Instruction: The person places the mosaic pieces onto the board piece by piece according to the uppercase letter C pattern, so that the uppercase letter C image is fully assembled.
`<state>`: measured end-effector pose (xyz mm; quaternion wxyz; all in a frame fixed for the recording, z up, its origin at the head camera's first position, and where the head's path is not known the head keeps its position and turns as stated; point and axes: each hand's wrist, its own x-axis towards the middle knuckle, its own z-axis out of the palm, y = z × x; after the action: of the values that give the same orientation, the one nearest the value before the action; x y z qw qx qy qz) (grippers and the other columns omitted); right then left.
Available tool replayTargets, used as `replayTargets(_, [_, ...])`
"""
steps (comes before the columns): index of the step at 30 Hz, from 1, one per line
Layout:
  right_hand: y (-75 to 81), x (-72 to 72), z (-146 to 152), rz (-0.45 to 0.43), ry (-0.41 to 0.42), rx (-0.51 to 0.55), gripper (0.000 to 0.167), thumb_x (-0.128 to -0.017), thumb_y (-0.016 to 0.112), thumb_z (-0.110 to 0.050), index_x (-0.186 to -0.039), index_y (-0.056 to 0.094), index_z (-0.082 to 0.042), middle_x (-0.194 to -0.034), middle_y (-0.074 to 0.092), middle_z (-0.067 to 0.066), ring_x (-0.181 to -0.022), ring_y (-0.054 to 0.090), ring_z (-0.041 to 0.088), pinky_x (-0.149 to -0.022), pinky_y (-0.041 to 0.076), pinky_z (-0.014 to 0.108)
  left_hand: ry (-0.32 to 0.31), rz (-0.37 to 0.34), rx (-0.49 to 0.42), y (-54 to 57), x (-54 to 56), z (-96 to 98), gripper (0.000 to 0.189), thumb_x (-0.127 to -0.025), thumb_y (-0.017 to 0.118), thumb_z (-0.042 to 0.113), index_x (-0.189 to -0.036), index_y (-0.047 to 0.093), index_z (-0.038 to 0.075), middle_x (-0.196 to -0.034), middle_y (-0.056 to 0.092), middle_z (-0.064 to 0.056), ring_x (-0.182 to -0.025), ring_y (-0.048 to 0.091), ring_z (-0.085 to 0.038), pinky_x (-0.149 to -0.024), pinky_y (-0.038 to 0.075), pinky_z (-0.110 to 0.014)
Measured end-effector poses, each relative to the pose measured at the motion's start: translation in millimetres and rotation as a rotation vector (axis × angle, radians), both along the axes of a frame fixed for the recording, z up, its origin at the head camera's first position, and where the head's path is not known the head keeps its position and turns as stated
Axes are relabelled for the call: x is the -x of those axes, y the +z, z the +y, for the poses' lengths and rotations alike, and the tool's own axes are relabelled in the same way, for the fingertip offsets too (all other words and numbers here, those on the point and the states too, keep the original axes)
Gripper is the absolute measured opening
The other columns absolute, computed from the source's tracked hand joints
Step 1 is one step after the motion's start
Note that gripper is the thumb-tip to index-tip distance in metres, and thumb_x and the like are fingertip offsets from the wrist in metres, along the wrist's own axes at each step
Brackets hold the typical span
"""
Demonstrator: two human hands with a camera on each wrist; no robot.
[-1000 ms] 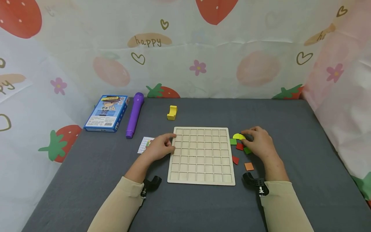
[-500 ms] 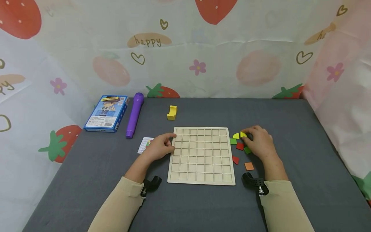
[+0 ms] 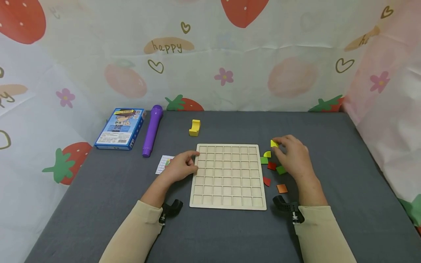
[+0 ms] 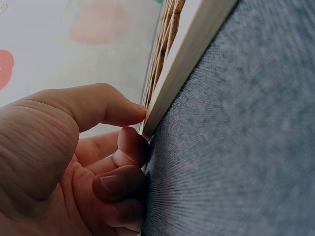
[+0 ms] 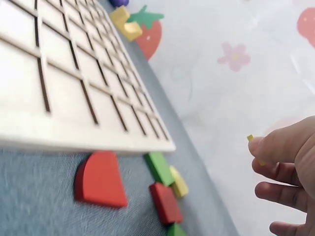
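In the head view, my right hand [image 3: 294, 155] pinches a yellow tile [image 3: 273, 143] between thumb and fingertips, above the table. Only a thin sliver of that tile [image 5: 250, 138] shows in the right wrist view. My left hand [image 3: 180, 166] touches the left edge of a wooden grid board [image 3: 229, 177] with thumb and forefinger, its other fingers loosely bent. Right of the board lie another yellow tile [image 3: 267, 154], green tiles [image 3: 264, 160], a red square tile [image 3: 272, 166], a red rounded tile [image 5: 101, 179] and an orange tile [image 3: 281, 188].
A patterned card [image 3: 162, 164] lies partly behind the left hand. Farther back are a blue box [image 3: 120, 128], a purple microphone-shaped stick [image 3: 152, 130] and a yellow curved block [image 3: 194, 128]. A printed curtain [image 3: 250, 47] borders the grey table [image 3: 230, 237].
My right hand has drawn one yellow tile away from the other and lifted it up and slightly away from me. The left hand and the board stay in place.
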<state>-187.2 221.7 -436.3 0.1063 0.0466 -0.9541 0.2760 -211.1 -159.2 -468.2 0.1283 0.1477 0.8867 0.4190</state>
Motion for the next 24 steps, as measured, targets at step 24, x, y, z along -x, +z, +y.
replayTargets(24, [18.9,-7.0,-49,0.076,0.177,0.034,0.027,-0.097,0.071,-0.014,-0.122,0.073,-0.004,-0.115,0.065,0.013,-0.103,0.060,0.034,-0.099,0.037,0.061,0.002,0.004,0.011,0.8,-1.1,-0.5,0.056,-0.086,0.068,0.006,-0.141,0.058,0.001,-0.072,0.058,-0.002,-0.056,0.047,-0.014,-0.054,0.036,-0.030])
